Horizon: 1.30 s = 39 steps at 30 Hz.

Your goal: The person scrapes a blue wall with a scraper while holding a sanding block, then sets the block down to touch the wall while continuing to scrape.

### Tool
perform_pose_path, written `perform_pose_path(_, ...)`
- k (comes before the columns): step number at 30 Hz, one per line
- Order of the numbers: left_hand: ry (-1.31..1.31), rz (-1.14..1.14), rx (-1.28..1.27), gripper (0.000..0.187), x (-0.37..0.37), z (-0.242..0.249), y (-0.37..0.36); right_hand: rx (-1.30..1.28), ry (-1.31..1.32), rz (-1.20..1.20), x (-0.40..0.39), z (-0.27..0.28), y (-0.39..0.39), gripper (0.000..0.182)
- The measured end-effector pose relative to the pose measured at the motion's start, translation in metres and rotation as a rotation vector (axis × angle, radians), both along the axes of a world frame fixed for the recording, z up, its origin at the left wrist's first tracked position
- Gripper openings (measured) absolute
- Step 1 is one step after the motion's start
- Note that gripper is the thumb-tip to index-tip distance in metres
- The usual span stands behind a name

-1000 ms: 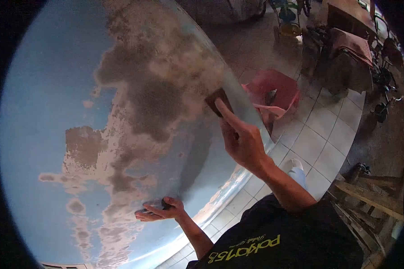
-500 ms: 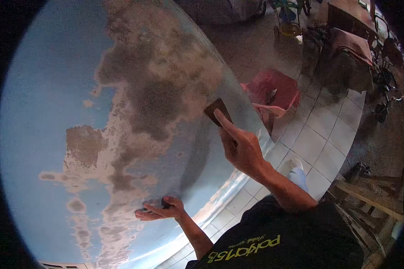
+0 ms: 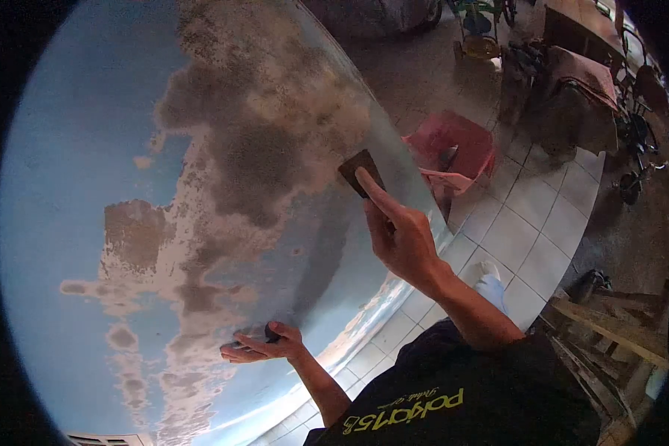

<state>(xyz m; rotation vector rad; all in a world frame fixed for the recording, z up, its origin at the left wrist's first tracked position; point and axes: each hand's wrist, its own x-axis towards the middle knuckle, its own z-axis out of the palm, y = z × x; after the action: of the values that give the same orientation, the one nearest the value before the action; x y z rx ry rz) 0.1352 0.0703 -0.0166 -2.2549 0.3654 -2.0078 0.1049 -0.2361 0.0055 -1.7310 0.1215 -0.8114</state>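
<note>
One dark brown rectangular pad (image 3: 365, 161) lies beneath my right hand's (image 3: 407, 241) extended index finger, grasped, its long axis roughly along it, against the curved, patchy blue panel (image 3: 59, 186). My left hand (image 3: 281, 347), farther from it, thumb-clasps a small black object (image 3: 272, 334).

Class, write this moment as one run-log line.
right hand: index finger on dark pad, pad against panel | left hand: small dark object at thumb, over panel | panel: blue, brown-grey patches | floor: tiled
</note>
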Motion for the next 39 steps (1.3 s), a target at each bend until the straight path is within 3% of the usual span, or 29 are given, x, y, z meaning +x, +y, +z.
perform_pose_path(39,0.003,-0.027,-0.004,0.063,0.003,0.006,-0.006,-0.044,-0.077,-0.042,0.007,0.001,-0.004,0.051)
